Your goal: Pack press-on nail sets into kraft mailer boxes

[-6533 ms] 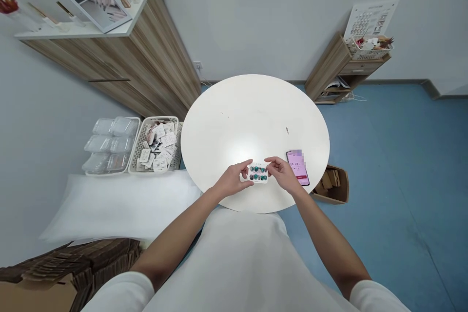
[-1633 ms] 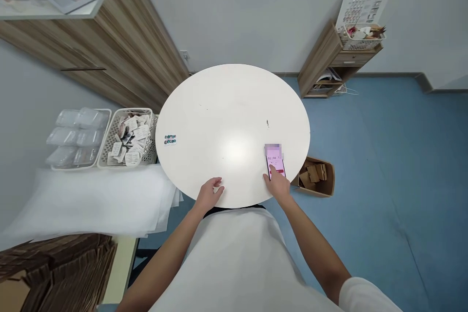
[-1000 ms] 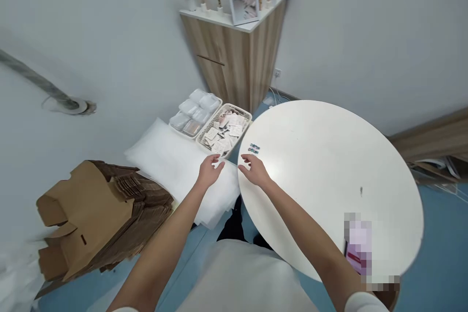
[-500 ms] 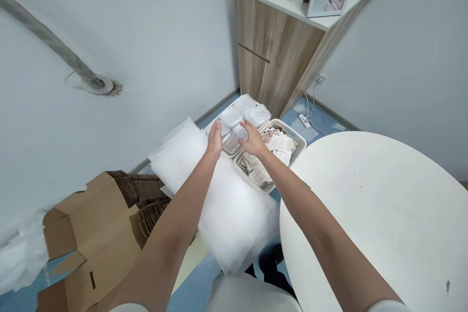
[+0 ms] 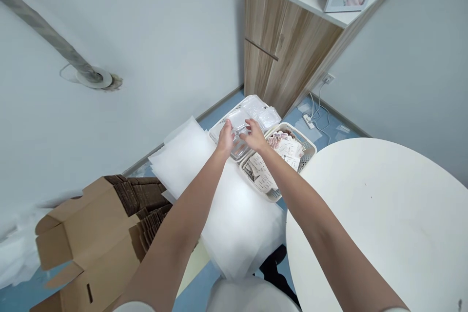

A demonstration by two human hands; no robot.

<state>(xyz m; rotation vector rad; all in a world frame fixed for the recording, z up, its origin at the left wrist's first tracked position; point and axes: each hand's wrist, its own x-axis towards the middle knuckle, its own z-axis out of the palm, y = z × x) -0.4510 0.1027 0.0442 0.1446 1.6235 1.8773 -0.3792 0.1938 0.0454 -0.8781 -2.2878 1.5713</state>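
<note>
- Hands: left hand pinches the clear box at its 9 o'clock, right hand at 3 o'clock.
- Better to lift it level, I think; neighbour boxes lie just beside it.

The clear boxes are colourless with a whitish sheen. Beside them the basket is white latticework, holding white cards with dark print. The cabinet behind them shows brown wood grain.
</note>
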